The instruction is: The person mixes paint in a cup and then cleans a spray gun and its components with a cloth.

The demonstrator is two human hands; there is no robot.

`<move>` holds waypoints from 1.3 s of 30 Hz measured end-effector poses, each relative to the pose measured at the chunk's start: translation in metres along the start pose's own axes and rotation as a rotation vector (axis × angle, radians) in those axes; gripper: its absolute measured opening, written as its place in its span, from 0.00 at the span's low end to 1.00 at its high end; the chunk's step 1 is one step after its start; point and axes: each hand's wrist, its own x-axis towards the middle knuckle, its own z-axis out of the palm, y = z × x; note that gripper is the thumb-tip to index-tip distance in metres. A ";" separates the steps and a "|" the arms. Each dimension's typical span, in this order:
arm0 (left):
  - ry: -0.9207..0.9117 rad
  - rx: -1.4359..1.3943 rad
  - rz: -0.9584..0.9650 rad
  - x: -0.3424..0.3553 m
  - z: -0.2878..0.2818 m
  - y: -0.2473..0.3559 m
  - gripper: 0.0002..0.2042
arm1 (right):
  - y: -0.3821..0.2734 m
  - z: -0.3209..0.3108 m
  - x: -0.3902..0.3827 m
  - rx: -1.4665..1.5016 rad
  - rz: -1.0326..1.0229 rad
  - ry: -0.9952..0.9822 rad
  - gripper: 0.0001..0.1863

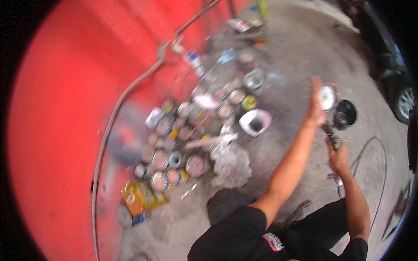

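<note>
Head view is being filled at its lower edge by a black-sleeved torso, from which two bare forearms are being stretched out to the right. Nearest, the right hand (337, 157) is being kept closed around the dark grip of a spray gun (333, 130), held out over the grey concrete floor (300, 65). Just above it, the left hand (314, 104) is being held against the gun's round metal cup (327, 97), its fingers curled at the side; how firmly they are pressing cannot be told through the blur. A dark round lid (345, 114) is showing just beside the cup.

The gun is being judged rigid and fairly weighty, top-heavy if the cup is filled, with smooth metal likely slippery where wet; the handle is being judged the sound place to hold, a second hand steadying the cup.

Farther left, a crumpled rag (230, 163), a white tub (255, 122) and a crowd of paint cans (183, 148) are lying near a red wall (65, 130).
</note>
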 end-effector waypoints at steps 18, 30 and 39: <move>-0.197 -0.116 -0.116 -0.036 0.024 0.046 0.49 | -0.025 -0.025 -0.013 -0.007 -0.287 0.147 0.20; 0.070 1.437 0.242 -0.023 0.000 -0.007 0.15 | 0.001 -0.017 0.010 0.167 0.089 -0.164 0.22; -0.132 2.275 0.381 -0.074 0.010 0.199 0.24 | -0.007 0.085 -0.038 0.237 0.055 -0.962 0.18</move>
